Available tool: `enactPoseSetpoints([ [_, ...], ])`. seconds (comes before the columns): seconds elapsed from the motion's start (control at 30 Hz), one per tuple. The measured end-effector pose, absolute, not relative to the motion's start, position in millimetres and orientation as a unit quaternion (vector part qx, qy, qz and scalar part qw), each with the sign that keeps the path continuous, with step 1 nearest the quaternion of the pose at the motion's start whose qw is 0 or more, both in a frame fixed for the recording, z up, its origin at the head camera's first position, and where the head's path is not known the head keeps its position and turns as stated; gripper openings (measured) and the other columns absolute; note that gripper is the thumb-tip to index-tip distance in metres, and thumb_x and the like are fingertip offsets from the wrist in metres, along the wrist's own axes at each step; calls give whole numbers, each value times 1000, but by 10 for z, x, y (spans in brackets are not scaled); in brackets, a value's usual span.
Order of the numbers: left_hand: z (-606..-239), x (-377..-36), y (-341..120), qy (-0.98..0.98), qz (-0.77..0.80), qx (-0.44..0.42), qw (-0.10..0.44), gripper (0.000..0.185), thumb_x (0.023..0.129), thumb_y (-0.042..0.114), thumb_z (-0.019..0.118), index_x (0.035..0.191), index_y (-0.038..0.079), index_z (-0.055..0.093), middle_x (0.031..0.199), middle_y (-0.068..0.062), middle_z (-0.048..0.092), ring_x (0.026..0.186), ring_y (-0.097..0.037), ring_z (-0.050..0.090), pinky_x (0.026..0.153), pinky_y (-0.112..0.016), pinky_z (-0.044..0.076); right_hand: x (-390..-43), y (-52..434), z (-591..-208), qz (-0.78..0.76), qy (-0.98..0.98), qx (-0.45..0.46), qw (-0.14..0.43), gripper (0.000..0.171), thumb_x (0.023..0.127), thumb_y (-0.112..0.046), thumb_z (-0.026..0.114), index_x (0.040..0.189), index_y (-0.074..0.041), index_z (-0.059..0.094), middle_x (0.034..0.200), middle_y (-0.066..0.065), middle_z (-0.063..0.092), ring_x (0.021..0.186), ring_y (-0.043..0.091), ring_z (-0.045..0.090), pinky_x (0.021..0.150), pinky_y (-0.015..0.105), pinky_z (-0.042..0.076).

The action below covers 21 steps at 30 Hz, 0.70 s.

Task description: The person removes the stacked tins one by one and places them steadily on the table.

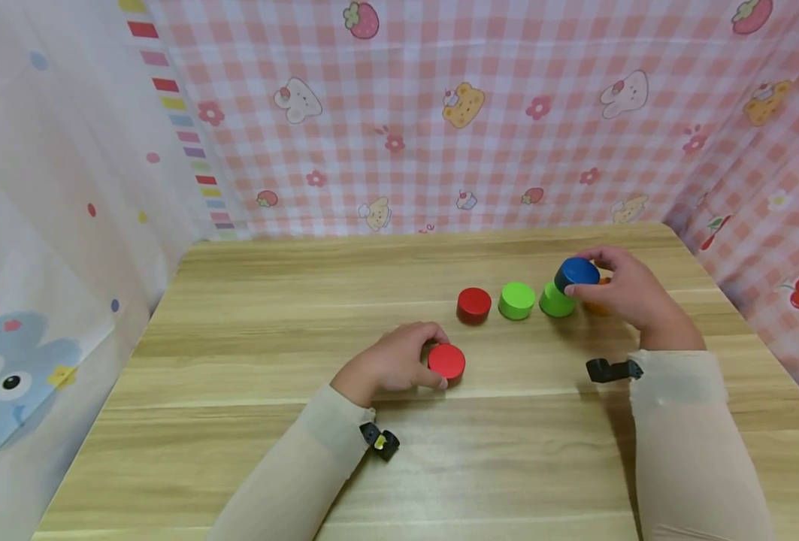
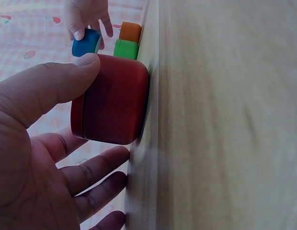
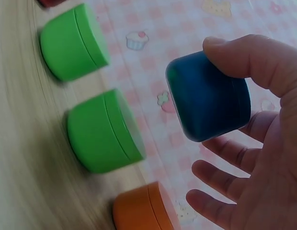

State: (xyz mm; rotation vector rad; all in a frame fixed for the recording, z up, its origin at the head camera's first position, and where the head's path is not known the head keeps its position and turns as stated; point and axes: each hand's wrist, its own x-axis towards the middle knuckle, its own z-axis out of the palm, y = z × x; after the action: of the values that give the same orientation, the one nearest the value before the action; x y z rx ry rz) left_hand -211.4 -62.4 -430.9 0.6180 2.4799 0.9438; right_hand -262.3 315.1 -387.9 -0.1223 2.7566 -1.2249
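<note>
Between thumb and fingers, my left hand grips a red round lidded container, whose base is right at the tabletop in the left wrist view. My right hand pinches a blue round container and holds it up off the table. Below the blue one in the head view is a green container, partly covered by it. An orange container stands beside that green one, mostly hidden behind my right hand in the head view.
A second green container and another red container continue the row to the left. The wooden table ends at a pink checked cloth at the back. A white patterned curtain hangs on the left.
</note>
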Motion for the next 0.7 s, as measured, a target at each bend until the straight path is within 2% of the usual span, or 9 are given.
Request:
enactPoseSetpoints([
  [0.13,-4317,-2122,-624,891,337,222,207,47,84,23,88,124,23,64,127,6,63,118,-19,56,103,-41,46,-2620,3258,-3897,-398,916,-11,51,76,96,-38,78,152,0,43,159,35,36,145,57,32,111,71,39],
  [0.27,-4323,-2123,-626,892,336,221,208,47,84,24,88,124,24,64,126,7,63,117,-18,56,103,-41,46,-2627,3356,-3921,-403,914,14,47,77,97,-37,78,153,0,41,161,35,33,148,57,28,113,72,37],
  [0.43,-4321,-2120,-628,892,336,221,208,47,84,23,88,124,24,64,126,7,63,117,-18,56,103,-41,46,-2612,3442,-3925,-414,909,28,44,77,98,-37,76,153,2,39,162,36,30,147,58,29,113,72,37],
  [0.7,-4311,-2117,-630,889,341,219,212,47,84,23,88,124,24,64,127,6,63,119,-19,55,104,-42,46,-2572,3582,-3939,-417,905,71,35,86,97,-45,75,158,0,34,166,37,24,145,59,30,115,74,32],
])
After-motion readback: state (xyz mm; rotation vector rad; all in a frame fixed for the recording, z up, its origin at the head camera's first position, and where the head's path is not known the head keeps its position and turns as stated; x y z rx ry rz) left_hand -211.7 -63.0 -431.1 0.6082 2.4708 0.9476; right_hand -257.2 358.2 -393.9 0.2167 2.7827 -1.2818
